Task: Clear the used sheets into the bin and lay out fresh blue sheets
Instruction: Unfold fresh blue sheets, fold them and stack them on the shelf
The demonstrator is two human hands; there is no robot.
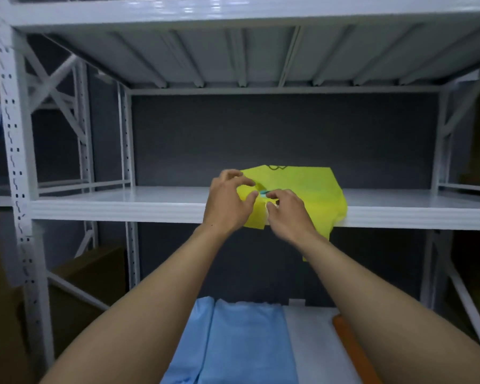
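Head view shows the left hand (227, 202) and right hand (287, 213) pinching the yellow sheet (313, 187) on the shelf (117, 202) with curled fingers, seemingly clearing it; next, it needs lifting clear.

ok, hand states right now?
Left hand: pinching the yellow sheet.
Right hand: fingers curled, pinching the same sheet.

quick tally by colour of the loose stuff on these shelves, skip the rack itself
yellow sheet: 1
blue sheet pile: 1
orange thing: 1
small teal thing: 1
total: 4
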